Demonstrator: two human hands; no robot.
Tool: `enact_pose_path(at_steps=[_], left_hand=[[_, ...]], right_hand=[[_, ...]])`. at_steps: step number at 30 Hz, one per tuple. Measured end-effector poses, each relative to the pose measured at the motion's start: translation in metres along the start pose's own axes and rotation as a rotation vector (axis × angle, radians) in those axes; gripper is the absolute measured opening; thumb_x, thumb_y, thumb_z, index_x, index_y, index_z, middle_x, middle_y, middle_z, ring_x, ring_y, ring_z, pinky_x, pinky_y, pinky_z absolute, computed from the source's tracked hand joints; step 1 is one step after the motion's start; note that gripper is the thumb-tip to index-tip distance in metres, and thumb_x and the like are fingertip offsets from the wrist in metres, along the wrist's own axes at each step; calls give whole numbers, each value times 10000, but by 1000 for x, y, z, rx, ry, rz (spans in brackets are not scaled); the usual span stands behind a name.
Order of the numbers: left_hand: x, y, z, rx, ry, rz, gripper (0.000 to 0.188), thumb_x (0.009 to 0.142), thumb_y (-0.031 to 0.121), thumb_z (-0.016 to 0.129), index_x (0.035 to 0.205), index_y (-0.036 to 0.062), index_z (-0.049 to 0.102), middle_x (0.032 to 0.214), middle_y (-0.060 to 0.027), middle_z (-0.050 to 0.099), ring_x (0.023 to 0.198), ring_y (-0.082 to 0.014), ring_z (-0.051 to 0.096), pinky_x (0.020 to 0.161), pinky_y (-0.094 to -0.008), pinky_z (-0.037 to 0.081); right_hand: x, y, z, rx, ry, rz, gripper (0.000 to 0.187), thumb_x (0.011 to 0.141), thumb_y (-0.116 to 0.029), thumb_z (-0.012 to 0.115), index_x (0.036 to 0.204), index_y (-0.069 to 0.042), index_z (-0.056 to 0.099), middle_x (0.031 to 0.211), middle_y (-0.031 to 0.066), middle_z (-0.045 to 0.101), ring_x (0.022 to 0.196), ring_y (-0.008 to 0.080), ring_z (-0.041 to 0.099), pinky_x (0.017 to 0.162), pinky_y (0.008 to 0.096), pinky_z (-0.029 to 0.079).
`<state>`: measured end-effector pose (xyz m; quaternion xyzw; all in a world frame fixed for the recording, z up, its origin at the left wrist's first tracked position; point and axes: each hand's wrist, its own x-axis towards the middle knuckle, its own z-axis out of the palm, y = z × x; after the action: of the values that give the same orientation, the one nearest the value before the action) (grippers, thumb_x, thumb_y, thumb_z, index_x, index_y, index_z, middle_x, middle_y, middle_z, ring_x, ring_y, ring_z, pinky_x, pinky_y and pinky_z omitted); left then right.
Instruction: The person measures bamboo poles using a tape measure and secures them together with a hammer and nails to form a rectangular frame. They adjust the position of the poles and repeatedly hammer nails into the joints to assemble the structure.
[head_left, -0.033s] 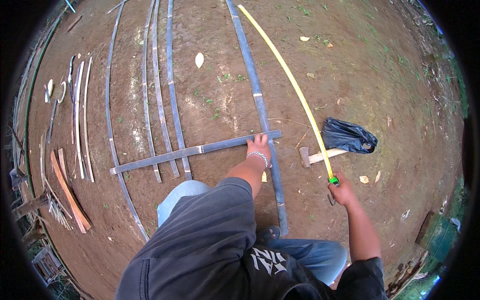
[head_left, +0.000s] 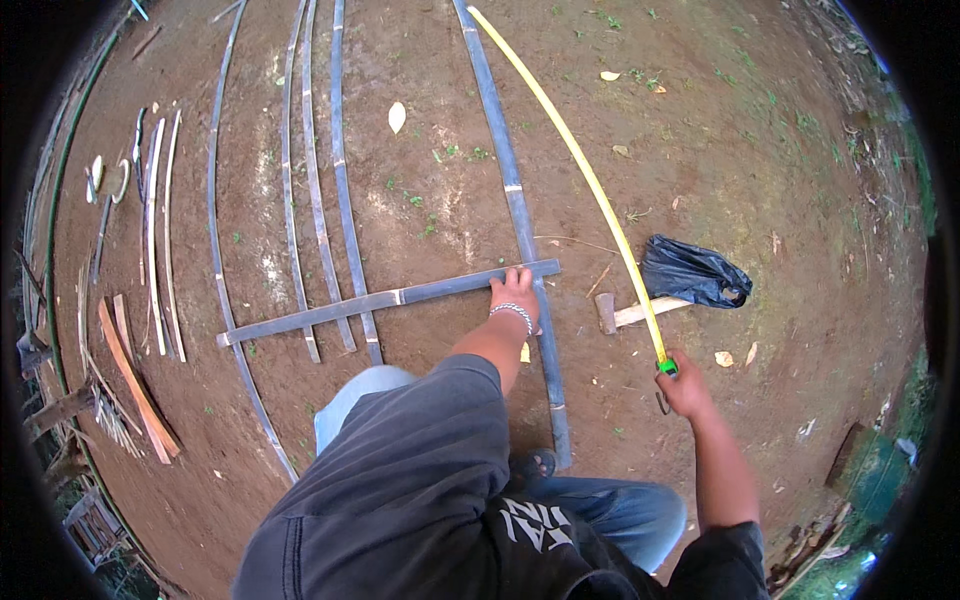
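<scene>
My left hand grips a dark bamboo strip close to its right end. That strip lies crosswise over several long bamboo strips, and its right end rests across a longer, thicker bamboo strip. In my right hand is a green tape measure, fingers wrapped round its case. The yellow blade runs out forward and curves left, its far end close to the thicker strip's far end. A hook-like piece hangs under the case. My left palm is hidden from view.
Beside the blade lie a wooden-handled hammer and a black plastic bag. More bamboo strips stretch away on the bare soil. At left are thin light sticks and reddish wood boards. A hose follows the left edge.
The far end of the yellow tape blade has swung slightly left, toward the thicker bamboo strip. Both hands keep their holds.
</scene>
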<state>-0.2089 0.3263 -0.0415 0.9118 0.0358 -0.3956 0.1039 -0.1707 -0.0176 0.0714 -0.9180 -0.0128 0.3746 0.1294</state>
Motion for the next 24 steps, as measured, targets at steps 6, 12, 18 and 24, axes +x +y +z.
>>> enact_pose_path(at_steps=[6,12,18,24], left_hand=[[3,-1,30,-101,115,-30,1017,680,579,809,1470,58,436,1592,-103,251,1448,-321,244,1139,-568,258],[18,11,37,-231,67,-50,1147,677,544,816,1544,42,257,1594,-136,238,1488,-350,169,1173,-602,179],[23,12,46,-308,187,-117,1068,657,514,833,1498,38,379,1600,-148,217,1489,-385,141,1182,-605,159],[13,17,27,-238,124,-154,981,702,519,794,1484,61,418,1600,-116,237,1488,-357,169,1186,-582,177]], right_hand=[[-83,-32,-55,-203,-40,-99,408,811,-181,667,1194,-80,573,1093,222,634,1014,410,629,857,467,510],[-56,-78,-86,-398,-199,-365,391,776,-145,678,1150,-75,588,1070,186,637,1026,398,617,864,464,508],[73,-174,-67,-605,-274,-698,409,759,-172,686,1146,-83,591,1057,178,641,1019,393,617,868,463,504],[147,-251,-33,-775,-306,-803,417,772,-231,678,1164,-110,600,1100,180,649,1042,377,629,883,468,510]])
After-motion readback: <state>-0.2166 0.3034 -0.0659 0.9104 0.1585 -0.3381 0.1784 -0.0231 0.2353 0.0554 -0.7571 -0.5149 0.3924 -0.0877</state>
